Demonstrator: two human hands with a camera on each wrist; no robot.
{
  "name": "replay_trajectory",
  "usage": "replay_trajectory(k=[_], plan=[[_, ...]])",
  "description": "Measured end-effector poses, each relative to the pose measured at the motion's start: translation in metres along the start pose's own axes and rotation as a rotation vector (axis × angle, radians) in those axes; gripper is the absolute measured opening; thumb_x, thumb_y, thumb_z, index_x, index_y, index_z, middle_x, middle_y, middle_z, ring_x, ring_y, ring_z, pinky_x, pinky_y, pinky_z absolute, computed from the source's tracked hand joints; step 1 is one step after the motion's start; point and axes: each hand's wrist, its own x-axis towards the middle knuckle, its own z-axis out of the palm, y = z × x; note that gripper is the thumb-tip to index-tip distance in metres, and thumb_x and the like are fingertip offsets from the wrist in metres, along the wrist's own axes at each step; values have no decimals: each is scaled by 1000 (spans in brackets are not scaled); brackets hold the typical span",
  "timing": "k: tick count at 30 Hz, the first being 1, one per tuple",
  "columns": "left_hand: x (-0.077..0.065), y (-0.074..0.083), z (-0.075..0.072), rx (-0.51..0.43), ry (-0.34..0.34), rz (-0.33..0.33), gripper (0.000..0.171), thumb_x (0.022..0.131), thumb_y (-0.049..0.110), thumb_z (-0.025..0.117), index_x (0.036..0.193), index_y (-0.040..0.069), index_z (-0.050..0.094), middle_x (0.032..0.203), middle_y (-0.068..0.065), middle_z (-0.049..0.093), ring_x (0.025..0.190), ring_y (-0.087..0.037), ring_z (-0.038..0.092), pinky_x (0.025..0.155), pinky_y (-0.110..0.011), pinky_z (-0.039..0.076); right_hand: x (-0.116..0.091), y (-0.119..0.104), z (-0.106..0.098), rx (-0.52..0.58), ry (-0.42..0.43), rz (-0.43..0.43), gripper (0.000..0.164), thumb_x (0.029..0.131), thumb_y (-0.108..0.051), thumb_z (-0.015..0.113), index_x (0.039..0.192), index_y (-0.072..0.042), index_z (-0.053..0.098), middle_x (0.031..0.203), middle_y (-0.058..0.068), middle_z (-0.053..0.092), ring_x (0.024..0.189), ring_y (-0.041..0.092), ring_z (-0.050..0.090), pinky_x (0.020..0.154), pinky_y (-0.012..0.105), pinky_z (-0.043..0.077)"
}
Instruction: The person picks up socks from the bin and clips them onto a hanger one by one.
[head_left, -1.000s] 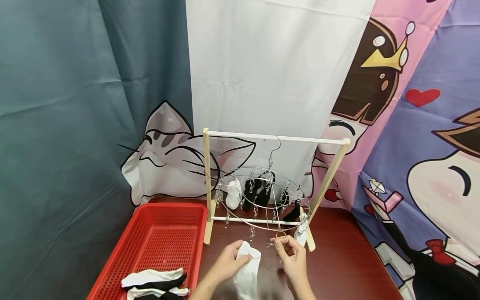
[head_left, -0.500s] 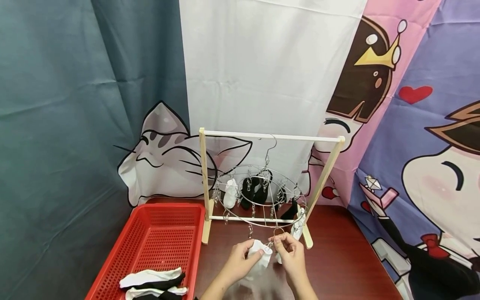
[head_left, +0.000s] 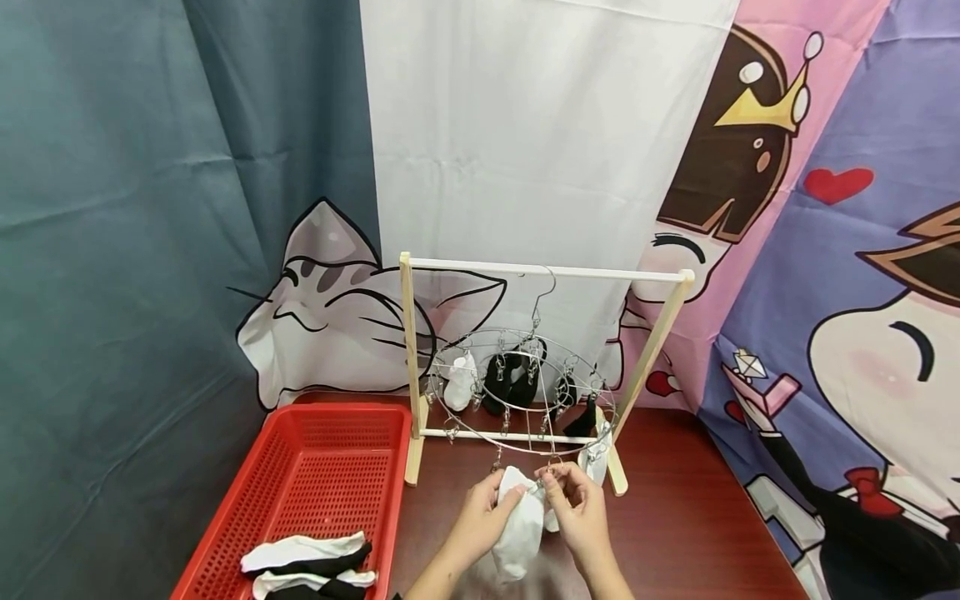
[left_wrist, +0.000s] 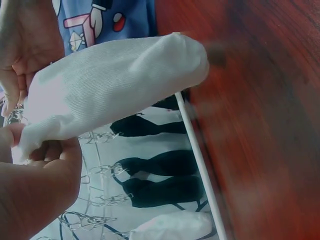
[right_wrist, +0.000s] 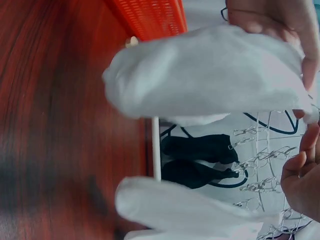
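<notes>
My left hand [head_left: 480, 512] pinches a white sock [head_left: 519, 533] by its cuff, and the rest of it hangs down over the table. Close beside it, my right hand [head_left: 579, 512] pinches a small metal clip [head_left: 537, 487] at the near rim of the round wire drying hanger [head_left: 487, 439]. The clip is at the sock's cuff; whether it bites the cloth I cannot tell. In the right wrist view, the held sock [right_wrist: 200, 75] stretches between the hands, with other white socks [right_wrist: 175, 205] hanging below it.
A wooden rack [head_left: 408, 358] with a white bar [head_left: 480, 267] carries the hanger. Black socks [head_left: 513, 379] and a white sock [head_left: 460, 383] hang from its far clips. At left, a red basket [head_left: 401, 467] holds black and white socks [head_left: 307, 550].
The left hand has brought the white sock right and up to the clip, beside the right hand. The right hand has stayed near the hanger's front rim.
</notes>
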Motion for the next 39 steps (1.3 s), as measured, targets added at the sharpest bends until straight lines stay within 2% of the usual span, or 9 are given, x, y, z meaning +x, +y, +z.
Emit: replay_trajectory(k=[5,8,10,14,17,20,25,30,39], plan=[[2,-3,0,404,358,458,19,81,3,70,99,9,71,80,1,72,68,-4,62,60,-17,51,0,4,-1,22,-43,32,8,96,0,65,102,3,68,100,19,73,84,11,67,74,22,52],[13,-1,-10,446,536,769,26,73,-6,64,96,3,71,85,-5,73,73,-14,66,68,-18,55,0,5,-2,40,-36,24,12,95,2,65,106,8,66,99,15,74,87,10,68,76,22,53],[24,3,-24,431,589,881,26,73,-9,61,97,-1,70,90,-11,72,79,-22,65,78,-19,55,1,5,-4,44,-10,22,15,94,5,66,107,11,64,98,8,76,86,8,69,75,21,53],[45,8,-58,557,599,767,28,87,4,58,113,3,70,125,-16,67,115,-35,59,107,-41,45,4,6,-10,55,64,34,19,93,7,66,110,15,62,95,3,76,83,7,68,72,20,53],[52,7,-78,712,491,589,26,95,17,56,117,10,70,145,-15,55,137,-39,45,112,-59,33,4,7,-14,41,137,36,19,94,6,65,112,14,63,93,5,75,81,7,67,72,18,53],[50,2,-86,788,387,534,18,98,20,57,104,12,71,149,-17,52,143,-41,39,109,-66,32,2,8,-17,-7,223,33,20,95,4,65,113,13,64,92,4,74,81,5,66,72,16,52],[41,-4,-76,745,328,566,9,97,15,59,92,13,67,151,-18,49,144,-44,37,116,-61,29,-3,12,-18,-41,322,-6,27,94,5,66,119,12,62,97,9,71,80,5,62,69,14,48],[33,-3,-60,662,337,596,10,99,15,59,93,13,66,153,-17,48,145,-45,36,122,-53,24,-6,18,-16,-95,382,-221,40,84,19,67,122,15,57,118,19,60,95,12,54,72,15,42],[23,7,-45,610,343,504,8,100,19,61,94,19,66,158,-10,42,149,-39,29,117,-61,28,-3,11,-6,-22,269,-332,46,71,27,72,113,17,57,121,32,50,93,19,54,69,21,41]])
